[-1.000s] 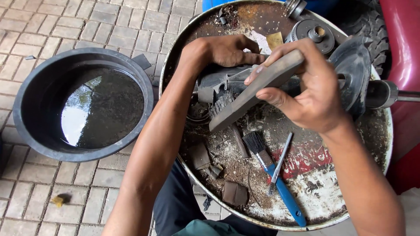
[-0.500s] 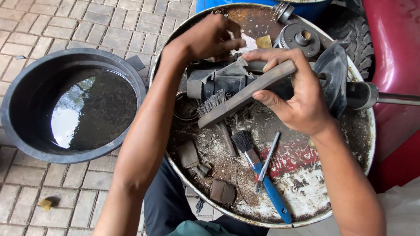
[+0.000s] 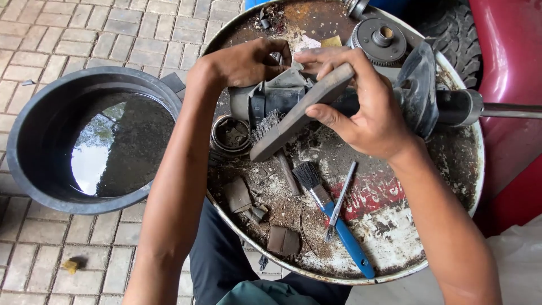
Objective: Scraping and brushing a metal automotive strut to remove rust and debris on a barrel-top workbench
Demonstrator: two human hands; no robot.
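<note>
My right hand grips the grey wooden handle of a wire brush, whose bristles rest against a dirty grey shaft assembly lying across a rusty round drum lid. My left hand holds the top of that assembly at its left end. The shaft runs right through a dark disc to a metal rod.
A black basin of dark liquid stands on the brick paving at left. On the lid lie a blue-handled paintbrush, a thin metal tool, a gear, a ring and several dirty pads. A red vehicle body is at right.
The view has shifted slightly. My right hand has drawn the wire brush along the shaft assembly, and my left hand keeps its hold on the part.
</note>
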